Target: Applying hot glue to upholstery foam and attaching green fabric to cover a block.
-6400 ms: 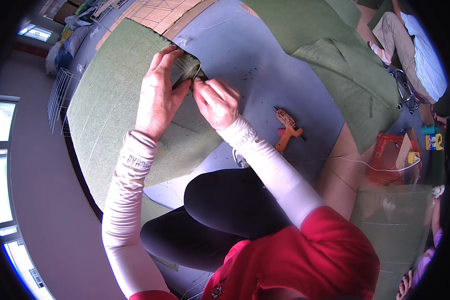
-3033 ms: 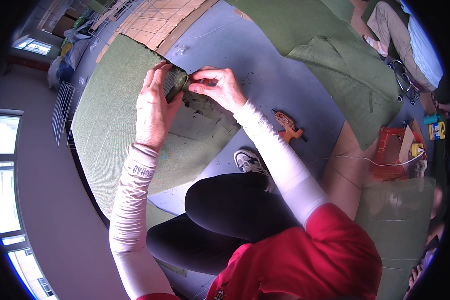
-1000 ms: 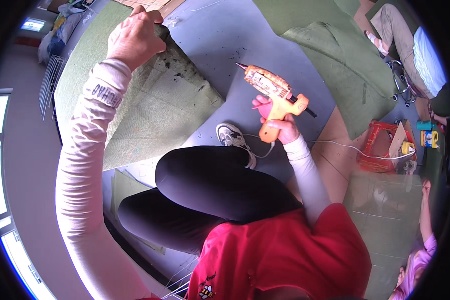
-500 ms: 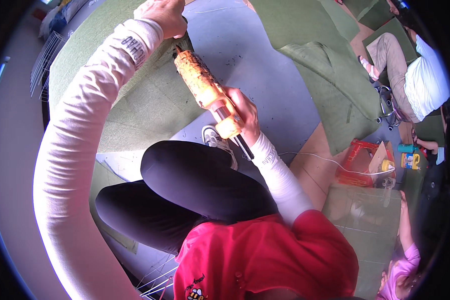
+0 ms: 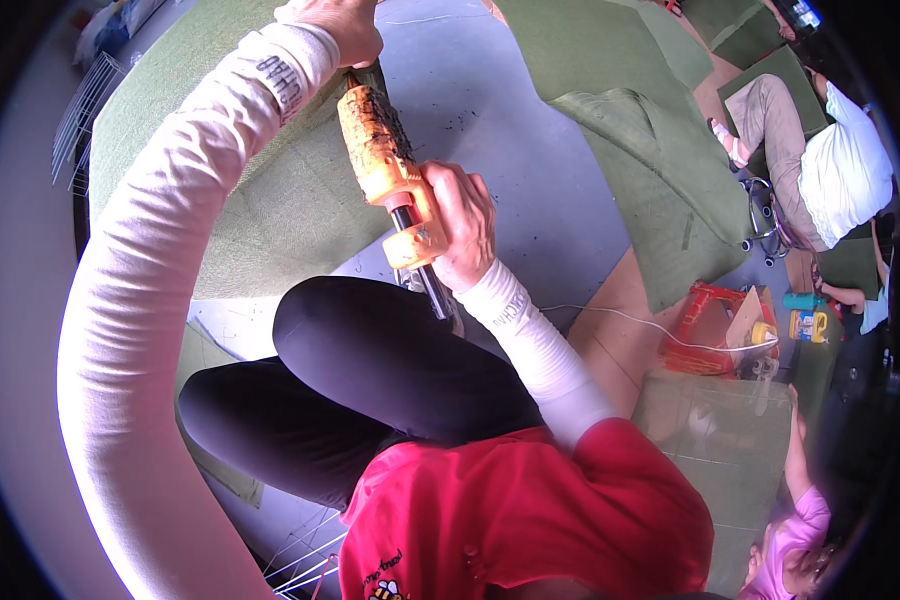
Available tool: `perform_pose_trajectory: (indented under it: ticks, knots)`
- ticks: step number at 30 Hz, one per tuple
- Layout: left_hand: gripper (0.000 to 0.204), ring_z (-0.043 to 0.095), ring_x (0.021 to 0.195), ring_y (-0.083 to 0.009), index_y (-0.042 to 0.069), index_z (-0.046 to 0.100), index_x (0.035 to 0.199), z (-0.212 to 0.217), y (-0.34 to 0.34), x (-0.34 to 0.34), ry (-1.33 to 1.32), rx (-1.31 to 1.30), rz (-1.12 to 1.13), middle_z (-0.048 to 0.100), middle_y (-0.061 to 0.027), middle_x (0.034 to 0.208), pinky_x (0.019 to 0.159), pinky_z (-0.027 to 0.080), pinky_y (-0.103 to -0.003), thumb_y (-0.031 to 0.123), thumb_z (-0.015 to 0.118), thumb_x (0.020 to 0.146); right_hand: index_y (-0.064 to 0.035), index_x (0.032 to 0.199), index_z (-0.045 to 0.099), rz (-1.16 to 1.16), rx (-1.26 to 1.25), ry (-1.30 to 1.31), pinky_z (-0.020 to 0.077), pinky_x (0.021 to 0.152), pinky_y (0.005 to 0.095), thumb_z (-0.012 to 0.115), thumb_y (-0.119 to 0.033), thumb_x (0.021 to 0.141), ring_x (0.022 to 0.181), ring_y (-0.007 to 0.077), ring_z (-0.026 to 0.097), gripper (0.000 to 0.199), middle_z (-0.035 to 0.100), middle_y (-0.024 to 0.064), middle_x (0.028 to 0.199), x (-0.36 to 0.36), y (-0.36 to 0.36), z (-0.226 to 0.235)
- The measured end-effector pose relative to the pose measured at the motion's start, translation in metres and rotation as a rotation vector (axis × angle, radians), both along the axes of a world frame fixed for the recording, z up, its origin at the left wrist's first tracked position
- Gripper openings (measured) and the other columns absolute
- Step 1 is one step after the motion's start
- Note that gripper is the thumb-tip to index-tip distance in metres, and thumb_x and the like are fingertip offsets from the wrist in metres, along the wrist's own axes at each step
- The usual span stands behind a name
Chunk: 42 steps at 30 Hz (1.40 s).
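Observation:
In my right hand [image 5: 460,225] is an orange glue gun [image 5: 375,145], smeared with black on its barrel. A black glue stick [image 5: 430,290] pokes out of its rear end. The dark nozzle points up and away, close beneath my left hand [image 5: 345,30]. That hand is partly cut off by the top edge of the view; its fingers are closed at the edge of a large green carpet piece [image 5: 280,210], whose dark underside shows near the nozzle. My bent knees are just this side of the carpet.
Black crumbs lie on the grey floor [image 5: 530,190]. More green carpet [image 5: 660,190] spreads on the right. A white cord runs to a red crate [image 5: 705,325], beside a yellow jug [image 5: 808,325]. Co-workers [image 5: 845,165] sit at the right; wire racks [image 5: 85,120] stand at the left.
My right hand and the glue gun have moved left and slightly up, bringing the nozzle nearer my left hand. My left hand has shifted slightly up and right.

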<state>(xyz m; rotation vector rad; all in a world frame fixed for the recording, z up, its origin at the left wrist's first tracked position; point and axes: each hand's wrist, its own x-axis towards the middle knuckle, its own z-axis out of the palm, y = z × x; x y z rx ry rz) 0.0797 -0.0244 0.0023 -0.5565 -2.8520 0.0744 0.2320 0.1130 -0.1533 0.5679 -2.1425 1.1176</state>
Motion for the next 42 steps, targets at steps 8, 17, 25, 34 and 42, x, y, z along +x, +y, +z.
perform_pose_trajectory:
  ticks: [8, 17, 25, 34, 42]
  knots:
    - [0.028, 0.064, 0.095, -0.0338, 0.002, 0.065, 0.089, -0.002, 0.002, -0.006, -0.019, -0.03, 0.015, 0.063, -0.0206, 0.096, 0.081, 0.052, -0.04, 0.014, 0.067, 0.063, -0.0039, 0.105, 0.052, -0.083, 0.014, 0.042, 0.0405, 0.075, 0.0375, 0.069, -0.021, 0.077, 0.09, 0.0292, 0.061, 0.037, 0.062, 0.0106, 0.097, 0.0, -0.01, -0.004]
    - [0.037, 0.062, 0.101, -0.0329, 0.003, 0.063, 0.098, -0.003, 0.002, -0.011, -0.033, -0.034, 0.092, 0.061, -0.0194, 0.105, 0.085, 0.051, -0.038, 0.017, 0.069, 0.065, -0.004, 0.105, 0.052, -0.072, -0.003, 0.036, 0.041, 0.076, 0.0378, 0.07, -0.02, 0.075, 0.091, 0.0297, 0.061, 0.039, 0.061, 0.0114, 0.097, 0.003, -0.018, -0.004]
    - [0.036, 0.061, 0.103, -0.0319, 0.003, 0.064, 0.097, -0.002, 0.007, -0.012, -0.045, -0.048, 0.126, 0.062, -0.0188, 0.104, 0.087, 0.051, -0.037, 0.018, 0.069, 0.065, -0.0033, 0.106, 0.051, -0.097, -0.024, 0.042, 0.0405, 0.073, 0.0376, 0.072, -0.022, 0.075, 0.087, 0.0295, 0.061, 0.042, 0.06, 0.0116, 0.095, 0.002, -0.02, -0.004]
    - [0.034, 0.063, 0.099, -0.0323, 0.001, 0.067, 0.09, -0.003, 0.003, -0.014, -0.024, -0.033, 0.081, 0.064, -0.0196, 0.1, 0.085, 0.052, -0.037, 0.02, 0.07, 0.062, -0.0031, 0.106, 0.051, -0.088, -0.046, 0.05, 0.04, 0.072, 0.037, 0.072, -0.024, 0.076, 0.083, 0.0292, 0.06, 0.042, 0.06, 0.0108, 0.094, 0.003, -0.023, -0.007]
    - [0.03, 0.065, 0.088, -0.034, -0.002, 0.067, 0.084, 0.002, -0.013, -0.005, -0.004, -0.005, -0.049, 0.065, -0.0202, 0.089, 0.078, 0.053, -0.038, 0.022, 0.067, 0.066, -0.0041, 0.107, 0.052, -0.066, -0.11, 0.008, 0.0401, 0.072, 0.0369, 0.07, -0.024, 0.077, 0.079, 0.0295, 0.059, 0.04, 0.06, 0.0107, 0.093, 0.001, -0.027, -0.008]
